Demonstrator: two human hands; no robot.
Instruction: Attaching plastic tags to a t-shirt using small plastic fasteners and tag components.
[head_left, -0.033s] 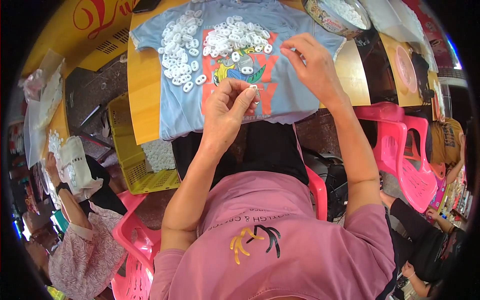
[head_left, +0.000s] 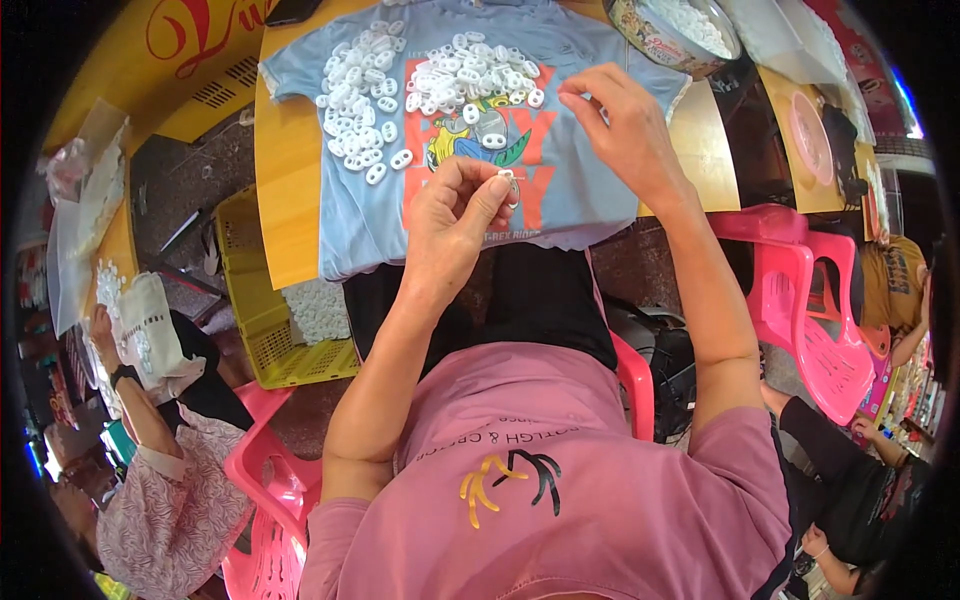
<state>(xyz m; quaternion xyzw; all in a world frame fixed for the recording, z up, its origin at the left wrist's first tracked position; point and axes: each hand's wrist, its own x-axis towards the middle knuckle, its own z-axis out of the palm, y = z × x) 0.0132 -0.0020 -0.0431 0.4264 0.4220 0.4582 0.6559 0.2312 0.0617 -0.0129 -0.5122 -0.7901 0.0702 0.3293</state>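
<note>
If the left hand point(head_left: 452, 212), fingers clamped on a white two-hole piece point(head_left: 507, 174), slackens, the piece may drop past the blue T-shirt point(head_left: 365, 222); the right hand's point(head_left: 627, 132) finger closure is indeterminate.

Left hand point(head_left: 454, 212) pinches, right hand point(head_left: 630, 130) hovers raised.

pink plastic chair point(head_left: 822, 358) at right, yellow crate point(head_left: 243, 285) at left

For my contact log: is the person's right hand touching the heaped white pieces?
No, the right hand is to the right of the white pieces, with blue shirt showing between them.
</note>
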